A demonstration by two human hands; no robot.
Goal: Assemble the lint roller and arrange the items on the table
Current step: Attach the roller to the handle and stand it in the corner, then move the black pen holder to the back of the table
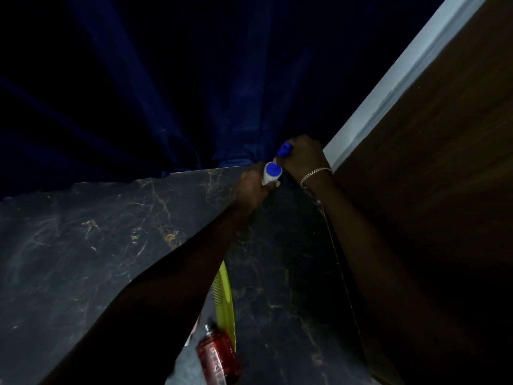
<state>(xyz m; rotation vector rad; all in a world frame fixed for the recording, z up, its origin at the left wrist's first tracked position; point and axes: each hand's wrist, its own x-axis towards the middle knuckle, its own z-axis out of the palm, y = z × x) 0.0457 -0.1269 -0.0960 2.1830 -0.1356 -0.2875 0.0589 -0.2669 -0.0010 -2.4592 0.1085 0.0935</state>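
Now left grip clasps white cylindrical roll, right grip clasps blue handle.

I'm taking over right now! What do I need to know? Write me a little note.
Left hand: grips the white roll, blue end facing up.
Right hand: grips the blue handle, right next to the roll.
Where: both hands are up at the far edge of the table. The yellow comb and red bottle lie near the front, beside the left arm.
Done: both roller parts are picked up and brought together.
Left: I cannot tell if the handle is in the roll yet. Probably push them together, set the roller down, then tidy the comb and bottle.
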